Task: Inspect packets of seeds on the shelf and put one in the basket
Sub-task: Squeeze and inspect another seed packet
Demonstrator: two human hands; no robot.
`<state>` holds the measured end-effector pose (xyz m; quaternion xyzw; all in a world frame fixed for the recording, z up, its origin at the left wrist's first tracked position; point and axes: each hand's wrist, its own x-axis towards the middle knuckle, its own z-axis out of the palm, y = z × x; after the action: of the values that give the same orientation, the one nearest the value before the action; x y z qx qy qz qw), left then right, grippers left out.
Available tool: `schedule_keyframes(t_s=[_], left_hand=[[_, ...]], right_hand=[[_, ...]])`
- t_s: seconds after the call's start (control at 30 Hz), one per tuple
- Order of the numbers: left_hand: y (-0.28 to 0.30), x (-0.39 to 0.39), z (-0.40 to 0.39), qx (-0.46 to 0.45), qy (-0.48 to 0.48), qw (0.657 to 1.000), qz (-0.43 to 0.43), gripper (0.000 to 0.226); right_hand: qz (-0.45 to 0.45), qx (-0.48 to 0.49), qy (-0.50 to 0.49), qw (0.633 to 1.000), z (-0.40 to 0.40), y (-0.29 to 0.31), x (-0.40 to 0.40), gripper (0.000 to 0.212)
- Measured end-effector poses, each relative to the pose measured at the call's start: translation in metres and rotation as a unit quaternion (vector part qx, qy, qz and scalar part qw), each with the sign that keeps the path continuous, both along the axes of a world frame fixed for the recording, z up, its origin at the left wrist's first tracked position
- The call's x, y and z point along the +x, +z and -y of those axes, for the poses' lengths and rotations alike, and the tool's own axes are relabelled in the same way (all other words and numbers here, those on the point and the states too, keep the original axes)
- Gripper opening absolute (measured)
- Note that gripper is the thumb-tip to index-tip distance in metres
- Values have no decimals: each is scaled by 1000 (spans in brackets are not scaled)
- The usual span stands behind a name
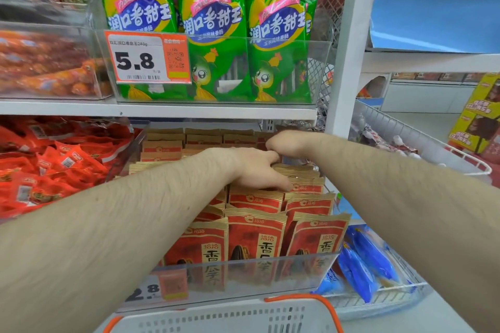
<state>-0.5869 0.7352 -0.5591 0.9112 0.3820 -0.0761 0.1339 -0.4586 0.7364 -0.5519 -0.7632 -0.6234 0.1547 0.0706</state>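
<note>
Rows of red and brown seed packets (255, 238) stand upright in a clear plastic bin (243, 270) on the lower shelf. My left hand (254, 170) reaches over the middle rows, its fingers laid flat on the packet tops and its thumb pointing right. Just behind it, my right hand (286, 143) is bent down at the wrist over the back rows; its fingers are hidden among the packets. Below the shelf, at the bottom of the view, sits a pale grey basket (216, 312) with an orange handle. No packet is lifted clear of the rows.
Green sausage packs (213, 21) with a 5.8 price tag (146, 58) fill the shelf above. Red snack packets (54, 165) lie to the left. Blue packets (362, 265) sit in a wire basket at the right, past a white upright post (349, 48).
</note>
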Motion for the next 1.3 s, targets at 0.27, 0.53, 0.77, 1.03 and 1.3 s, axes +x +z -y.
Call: schedule_keyframes(t_s=[0.27, 0.53, 0.77, 1.03, 1.3], left_hand=[[-2, -1, -1, -24, 1, 1000, -2, 82], [-5, -1, 6, -31, -2, 999, 38, 72], [-7, -2, 7, -15, 30, 999, 24, 79], [-6, -1, 7, -9, 40, 999, 23, 75], [-3, -3, 12, -24, 58, 998, 33, 63]], right_hand=[[-20, -11, 1, 1000, 12, -4, 7, 53], [60, 100, 70, 991, 43, -8, 2, 83], [73, 449, 20, 890, 95, -18, 17, 19], [-233, 582, -184, 757, 120, -7, 31, 18], [-582, 531, -243, 566, 144, 16, 34, 21]])
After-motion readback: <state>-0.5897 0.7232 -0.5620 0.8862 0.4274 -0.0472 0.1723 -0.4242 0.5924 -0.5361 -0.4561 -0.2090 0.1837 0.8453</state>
